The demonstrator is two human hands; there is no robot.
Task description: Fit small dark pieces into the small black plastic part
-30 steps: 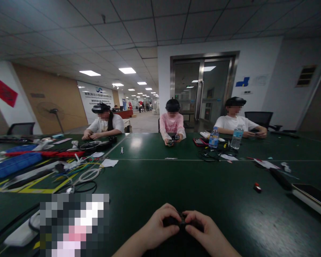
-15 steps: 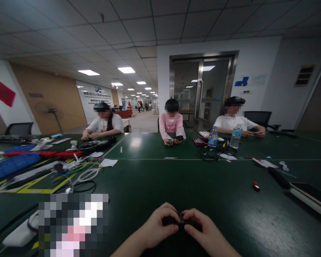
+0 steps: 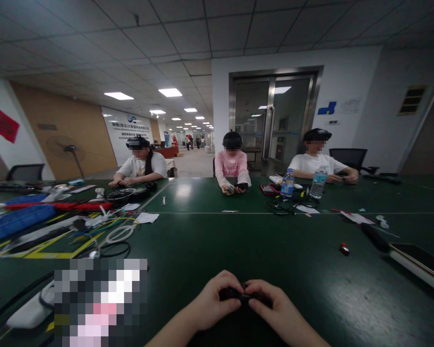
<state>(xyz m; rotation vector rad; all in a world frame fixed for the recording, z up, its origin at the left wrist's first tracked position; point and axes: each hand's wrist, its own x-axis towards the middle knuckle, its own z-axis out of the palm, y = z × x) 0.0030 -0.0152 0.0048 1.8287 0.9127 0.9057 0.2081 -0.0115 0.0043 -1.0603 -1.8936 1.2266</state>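
Observation:
Low in the middle of the head view, a small dark object is pinched between both hands above the green table. My left hand grips its left side with thumb and fingertips. On the other side, my right hand holds it the same way, the fingertips of the two hands almost touching. The fingers cover much of the object, and its exact shape is too dark to make out.
Cables, a blue tray and a white power strip lie left. At right are a small red item and a flat device. Three people sit opposite, near two bottles.
The fingers of both hands have shifted slightly around the dark object, which now shows a little differently between them. The whole view has moved very slightly.

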